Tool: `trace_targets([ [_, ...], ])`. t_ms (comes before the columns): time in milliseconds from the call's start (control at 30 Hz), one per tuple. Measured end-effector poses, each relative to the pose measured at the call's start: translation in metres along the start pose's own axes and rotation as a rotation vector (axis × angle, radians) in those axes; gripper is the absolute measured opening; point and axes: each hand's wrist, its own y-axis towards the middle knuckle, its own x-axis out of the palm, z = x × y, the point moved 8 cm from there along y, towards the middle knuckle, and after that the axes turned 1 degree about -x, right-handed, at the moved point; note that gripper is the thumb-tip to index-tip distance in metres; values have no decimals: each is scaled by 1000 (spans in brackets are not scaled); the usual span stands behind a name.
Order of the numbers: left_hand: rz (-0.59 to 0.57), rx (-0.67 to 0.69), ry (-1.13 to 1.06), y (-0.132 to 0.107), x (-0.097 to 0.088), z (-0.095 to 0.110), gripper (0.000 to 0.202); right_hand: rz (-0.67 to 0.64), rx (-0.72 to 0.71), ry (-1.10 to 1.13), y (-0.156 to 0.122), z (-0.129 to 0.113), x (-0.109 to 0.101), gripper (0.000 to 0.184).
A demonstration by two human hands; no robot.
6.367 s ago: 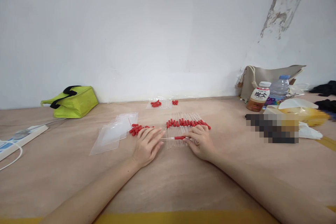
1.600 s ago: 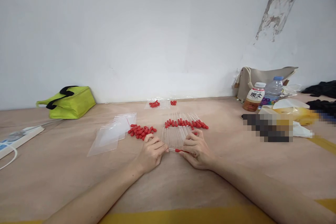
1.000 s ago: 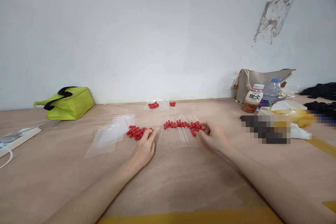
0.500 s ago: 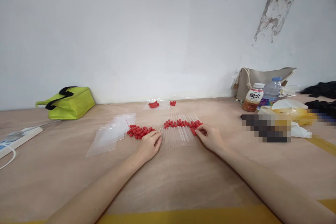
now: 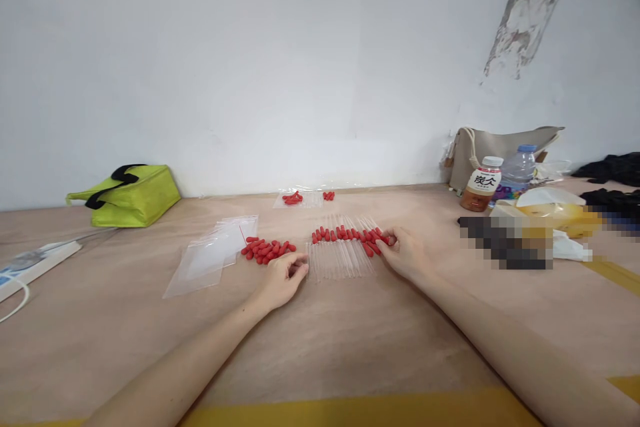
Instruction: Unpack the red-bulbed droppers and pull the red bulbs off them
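Observation:
A row of clear glass droppers with red rubber bulbs [image 5: 345,247] lies on the wooden table [image 5: 350,340]. My right hand [image 5: 407,253] rests at the right end of that row, its fingertips touching the outermost red bulbs. My left hand [image 5: 283,273] lies at the row's left end with fingers curled, thumb and forefinger pinched near the glass tips. What they pinch, if anything, is too small to see. A loose pile of red rubber bulbs [image 5: 265,249] sits just beyond my left hand.
Clear plastic bags [image 5: 213,253] lie left of the pile. A small bag with red bulbs [image 5: 305,198] sits by the wall. A lime-green bag [image 5: 127,193] and a power strip [image 5: 30,263] are at the left; bottles [image 5: 481,183], a beige bag and clutter are at the right.
Both hands held one dropper near the table's front, then moved to the row. My right hand has shifted slightly back along the row's right end; my left fingers have curled at the left end.

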Motion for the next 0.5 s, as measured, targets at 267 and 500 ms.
trace_targets([
  [267, 35, 98, -5, -6, 2, 4, 22, -54, 113, -130, 2, 0, -2, 23],
  [500, 37, 150, 71, -8, 0, 7, 21, -40, 106, -150, 4, -2, 2, 17],
])
